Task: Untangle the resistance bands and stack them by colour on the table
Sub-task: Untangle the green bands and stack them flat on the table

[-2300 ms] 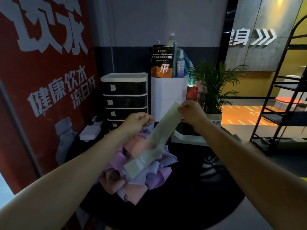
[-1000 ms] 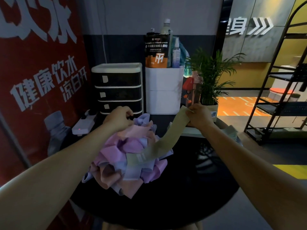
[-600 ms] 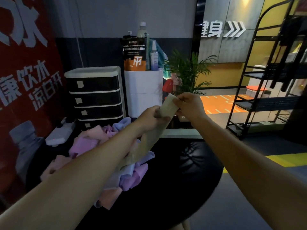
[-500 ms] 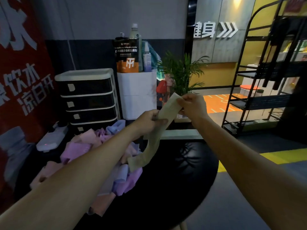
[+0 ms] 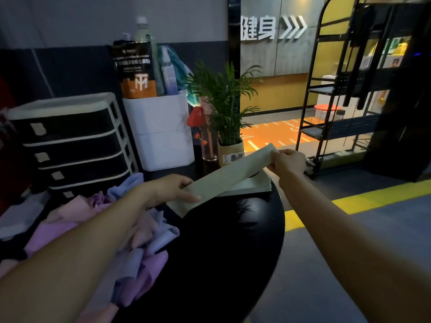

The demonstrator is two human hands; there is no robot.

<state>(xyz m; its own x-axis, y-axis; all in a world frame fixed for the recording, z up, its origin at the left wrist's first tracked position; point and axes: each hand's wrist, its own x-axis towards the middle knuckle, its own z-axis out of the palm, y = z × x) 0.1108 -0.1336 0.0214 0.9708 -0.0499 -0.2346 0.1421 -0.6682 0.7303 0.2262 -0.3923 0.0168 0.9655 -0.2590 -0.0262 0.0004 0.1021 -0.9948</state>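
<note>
You hold one pale green band (image 5: 224,180) flat between both hands, just above the far right edge of the round black bench (image 5: 233,252). Your right hand (image 5: 288,160) pinches its far end between thumb and fingers; your left hand (image 5: 172,190) holds the near end, thumb on top and fingers laid along the strip. Under the band's far half lies a neat stack of green bands (image 5: 254,185) at the far right edge of the bench, and this strip looks meant for its top. The tangled heap of pink, purple and blue bands (image 5: 130,231) sits at the left edge of the bench, partly under your left forearm. The band looks light, thin and limp, likely rubbery and a little clingy, so it will sag or fold if held at one end only. Keep hold of both short ends, keep it lightly taut, and lower it square onto the stack before you let go.
</note>
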